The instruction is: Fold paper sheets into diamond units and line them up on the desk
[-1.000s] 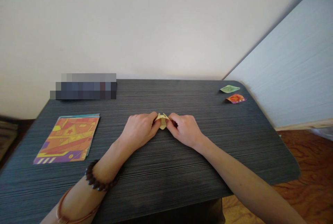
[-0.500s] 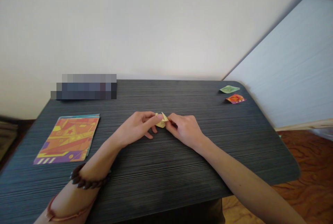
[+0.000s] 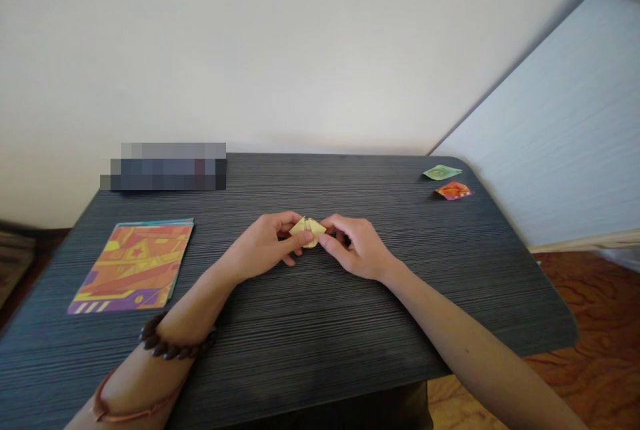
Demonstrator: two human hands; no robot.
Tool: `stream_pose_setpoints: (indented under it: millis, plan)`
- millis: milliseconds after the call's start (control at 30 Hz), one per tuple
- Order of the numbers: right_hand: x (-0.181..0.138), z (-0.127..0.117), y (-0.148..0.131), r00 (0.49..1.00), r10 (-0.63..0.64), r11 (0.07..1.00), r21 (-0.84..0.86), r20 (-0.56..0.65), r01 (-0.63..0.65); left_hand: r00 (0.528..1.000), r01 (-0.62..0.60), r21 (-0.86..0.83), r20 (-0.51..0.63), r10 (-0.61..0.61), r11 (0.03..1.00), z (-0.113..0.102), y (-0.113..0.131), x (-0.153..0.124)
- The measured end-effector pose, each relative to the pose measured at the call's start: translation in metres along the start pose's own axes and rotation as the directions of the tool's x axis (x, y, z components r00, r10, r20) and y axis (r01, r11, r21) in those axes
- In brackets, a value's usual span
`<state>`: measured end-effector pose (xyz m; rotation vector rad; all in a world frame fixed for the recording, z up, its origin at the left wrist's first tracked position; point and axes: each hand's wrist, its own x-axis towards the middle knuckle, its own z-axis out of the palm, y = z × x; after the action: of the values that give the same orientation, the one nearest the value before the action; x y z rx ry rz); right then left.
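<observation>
A small folded piece of yellow paper (image 3: 311, 226) is held between my two hands, a little above the middle of the dark table. My left hand (image 3: 270, 243) grips its left side, thumb on the near face and fingers behind. On the right edge, my right hand (image 3: 357, 243) pinches it between thumb and forefinger. Two flaps of the paper meet near its centre, with a narrow gap at the top. My fingers hide both side corners.
A stack of patterned orange and purple paper sheets (image 3: 133, 267) lies at the left of the dark table (image 3: 320, 343). Two folded paper pieces, one green (image 3: 442, 173) and one orange (image 3: 453, 191), lie far right. A pixelated dark object (image 3: 165, 173) is at the back left, by the wall (image 3: 320, 50).
The right flap of the yellow paper, which stood up as a point, now lies flatter. My right thumb has shifted onto the near face, and more of the paper shows.
</observation>
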<state>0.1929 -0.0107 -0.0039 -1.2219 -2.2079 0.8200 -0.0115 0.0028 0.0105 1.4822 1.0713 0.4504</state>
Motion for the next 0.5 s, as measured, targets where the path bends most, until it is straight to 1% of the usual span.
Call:
stream_pose_setpoints:
  millis: [167, 267, 433, 500]
  plan:
    - [0.0017, 0.003, 0.0017, 0.998, 0.0, 1.0, 0.005, -0.055, 0.0, 1.0, 0.021, 0.023, -0.009, -0.021, 1.0, 0.0016, -0.0013, 0.0007]
    - [0.0031, 0.0029, 0.0018, 0.998, -0.017, 1.0, -0.006, -0.066, 0.016, 1.0, -0.004, 0.027, -0.018, 0.005, 1.0, 0.0018, -0.0008, 0.0001]
    - [0.0029, 0.0006, -0.0008, 0.998, -0.011, 0.999, -0.038, -0.058, 0.009, 0.994, -0.051, -0.008, -0.1, 0.05, 0.999, 0.0048, 0.0015, -0.0014]
    - [0.0021, -0.0001, -0.0021, 0.999, -0.012, 0.999, -0.038, -0.039, 0.01, 0.99, -0.054, 0.007, -0.132, 0.055, 0.999, 0.006, 0.0024, -0.0018]
